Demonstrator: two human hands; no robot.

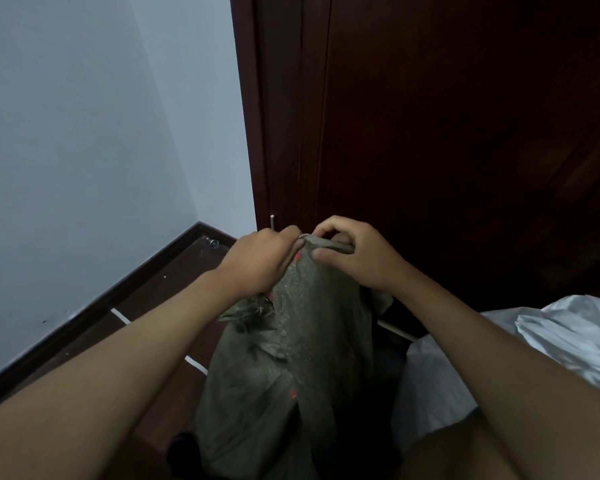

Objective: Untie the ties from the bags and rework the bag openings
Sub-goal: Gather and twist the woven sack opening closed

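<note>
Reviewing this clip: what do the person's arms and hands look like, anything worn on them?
Both forearms are bare, with no sleeves in view. The left hand and right hand wear no gloves, and no watch, bracelet or ring shows on the visible sides.

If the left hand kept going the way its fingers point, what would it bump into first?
Probably the right hand. The left hand points rightward along the gathered top of the grey-green bag, which both hands pinch, fingertips almost meeting. Depth is hard to judge; the dark door stands beyond.
</note>
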